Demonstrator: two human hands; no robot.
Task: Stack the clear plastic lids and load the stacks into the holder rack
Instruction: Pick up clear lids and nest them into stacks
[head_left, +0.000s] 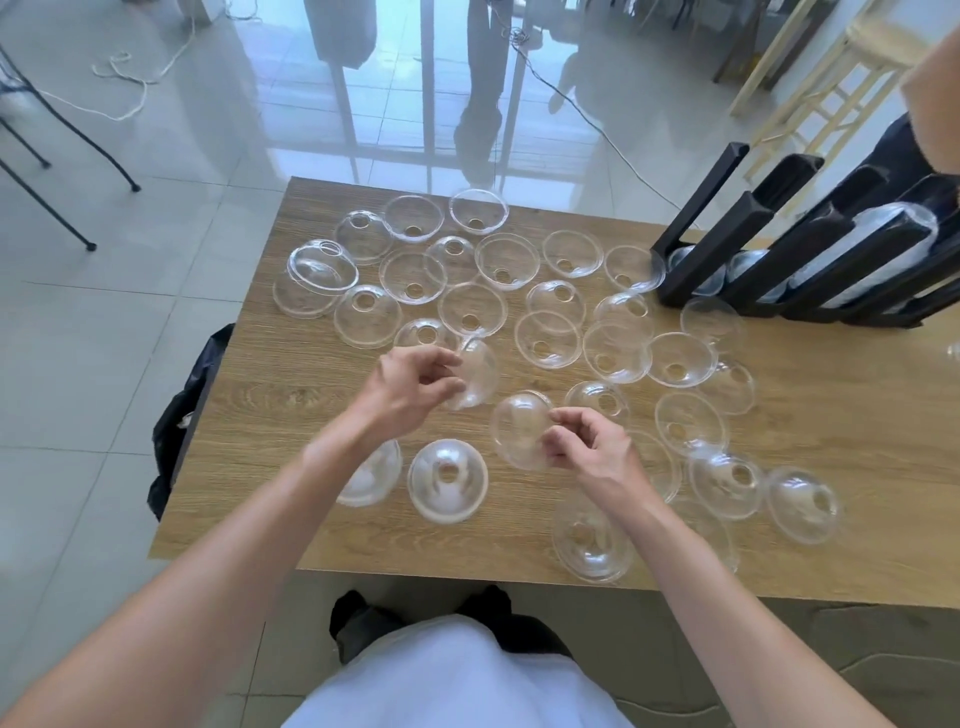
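Several clear dome lids lie scattered over the wooden table, some dome up, some rim up. My left hand pinches one clear lid by its rim, tilted on edge above the table. My right hand pinches another clear lid, also tilted, just left of its fingers. The two held lids are apart. The black holder rack stands at the table's far right, with stacks of lids lying in its channels.
A black bag hangs at the table's left edge. Another person's arm reaches in at the top right above the rack. Chair legs and a white cord lie on the tiled floor to the left. A wooden stool stands behind the rack.
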